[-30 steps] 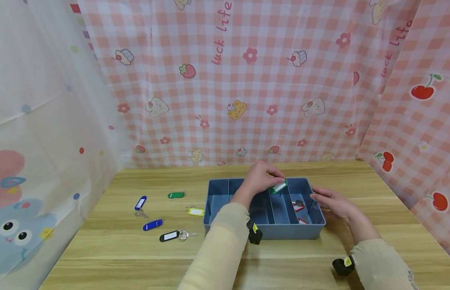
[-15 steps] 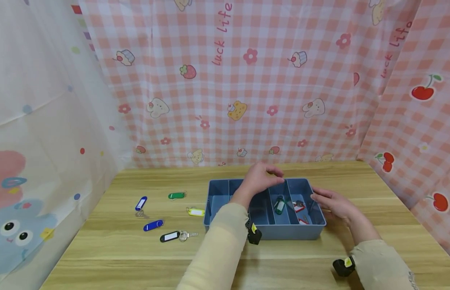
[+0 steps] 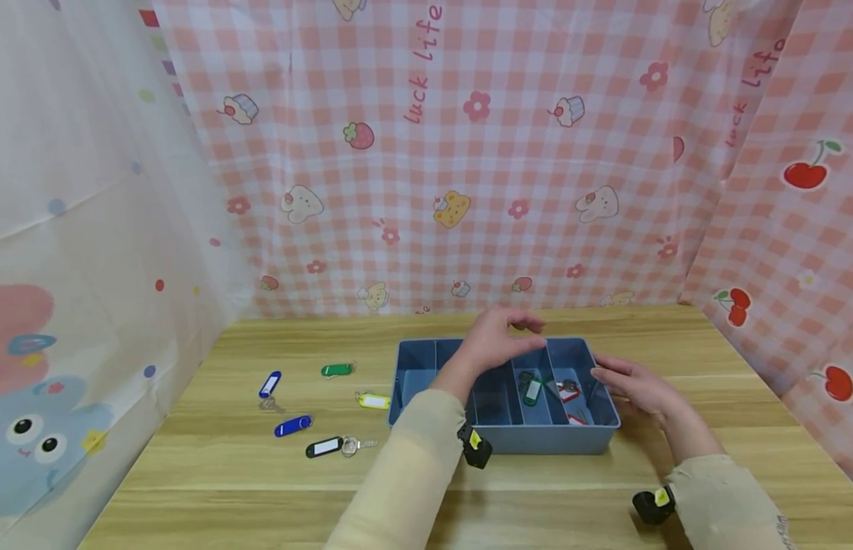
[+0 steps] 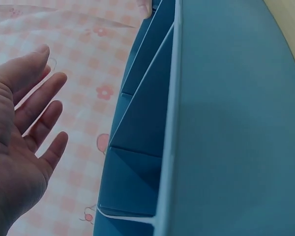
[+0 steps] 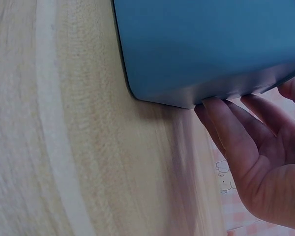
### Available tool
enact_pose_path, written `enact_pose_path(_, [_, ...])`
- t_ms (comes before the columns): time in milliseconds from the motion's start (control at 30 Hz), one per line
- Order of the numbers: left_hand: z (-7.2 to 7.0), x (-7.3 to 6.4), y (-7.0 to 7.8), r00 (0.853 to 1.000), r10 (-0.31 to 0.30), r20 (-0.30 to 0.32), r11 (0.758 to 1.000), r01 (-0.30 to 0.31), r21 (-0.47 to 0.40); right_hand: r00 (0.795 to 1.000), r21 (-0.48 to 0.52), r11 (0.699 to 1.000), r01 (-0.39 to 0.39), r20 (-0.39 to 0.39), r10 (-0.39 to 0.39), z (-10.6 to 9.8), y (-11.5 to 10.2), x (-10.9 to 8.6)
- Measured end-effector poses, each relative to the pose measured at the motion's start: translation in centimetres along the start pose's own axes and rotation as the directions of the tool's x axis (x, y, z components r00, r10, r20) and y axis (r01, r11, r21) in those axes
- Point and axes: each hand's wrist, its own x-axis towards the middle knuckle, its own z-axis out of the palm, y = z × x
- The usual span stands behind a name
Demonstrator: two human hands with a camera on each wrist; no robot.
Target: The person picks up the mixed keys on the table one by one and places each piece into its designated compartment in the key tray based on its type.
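Tag (image 3: 532, 392), green, in box (image 3: 536, 441) near left hand (image 3: 500, 336), head view only

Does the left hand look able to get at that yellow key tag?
Probably yes: the left hand looks empty, and the yellow key tag lies uncovered on the table beside the blue tray.

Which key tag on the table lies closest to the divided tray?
The yellow tag, right beside the left end of the tray; the two blue tags, tabletop green tag and black tag lie farther off.
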Motion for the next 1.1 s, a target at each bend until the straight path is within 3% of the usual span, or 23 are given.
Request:
enact_pose_path(167, [0.0,-0.5,0.1,0.999,0.047,0.007,0.999,-0.047,0.016,1.000,0.014,1.000,0.003,0.002,-0.003,0.0,0.0,0.0])
enact_pose_path(600, [-0.4,-2.5,0.4,0.999,0.036,0.034,0.999,-0.034,-0.038,1.000,0.039,0.999,0.000,0.000,0.000,0.0,0.0,0.1])
enact_pose_path(1100, [-2.2,-4.4,1.7,0.996,0.094,-0.003,0.995,-0.094,-0.045,1.000,0.060,0.998,0.006,0.001,-0.006,0.1,0.1,0.1])
